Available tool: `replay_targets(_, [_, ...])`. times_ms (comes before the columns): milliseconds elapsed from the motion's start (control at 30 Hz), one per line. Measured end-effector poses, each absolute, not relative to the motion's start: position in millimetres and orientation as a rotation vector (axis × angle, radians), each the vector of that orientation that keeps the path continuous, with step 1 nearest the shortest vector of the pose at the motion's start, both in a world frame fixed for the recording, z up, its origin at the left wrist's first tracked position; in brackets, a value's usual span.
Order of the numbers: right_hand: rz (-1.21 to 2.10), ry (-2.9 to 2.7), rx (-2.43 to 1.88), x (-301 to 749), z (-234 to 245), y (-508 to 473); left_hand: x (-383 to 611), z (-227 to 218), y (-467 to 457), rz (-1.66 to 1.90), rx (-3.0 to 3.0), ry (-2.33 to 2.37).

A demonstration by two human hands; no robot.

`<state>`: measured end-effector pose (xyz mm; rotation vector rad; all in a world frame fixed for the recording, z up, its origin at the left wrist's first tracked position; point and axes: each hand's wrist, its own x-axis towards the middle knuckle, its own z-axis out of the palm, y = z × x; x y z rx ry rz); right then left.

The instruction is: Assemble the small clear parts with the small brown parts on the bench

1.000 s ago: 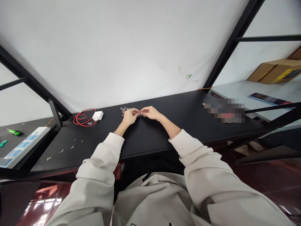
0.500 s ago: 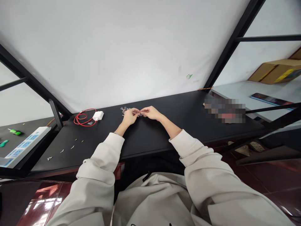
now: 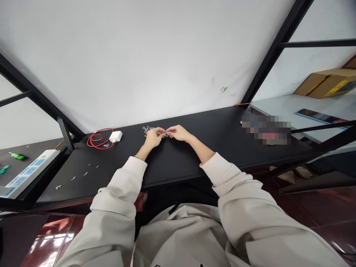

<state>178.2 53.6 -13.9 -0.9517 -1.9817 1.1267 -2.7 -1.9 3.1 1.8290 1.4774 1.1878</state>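
Clear little pieces (image 3: 147, 130) lie by the left hand (image 3: 153, 138), its grip pinched against the right hand's (image 3: 178, 133).

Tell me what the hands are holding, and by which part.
The fingers of the left hand and right hand meet, perhaps on something tiny, but it's too small to tell what or where it's held.

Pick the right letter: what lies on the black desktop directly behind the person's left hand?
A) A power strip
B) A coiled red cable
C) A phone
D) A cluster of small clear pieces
D: small clear pieces sit bunched on the black desktop just behind the left hand.
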Motion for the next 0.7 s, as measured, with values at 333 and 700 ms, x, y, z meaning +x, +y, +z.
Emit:
replay_targets(333, [1.147,-1.970,-0.975,178,-9,50,-3,2,-1,1.164,1.828,1.488])
replay_targets(700, [1.184,-1.902,-0.987,176,0,42,-4,2,-1,1.258,1.761,1.459])
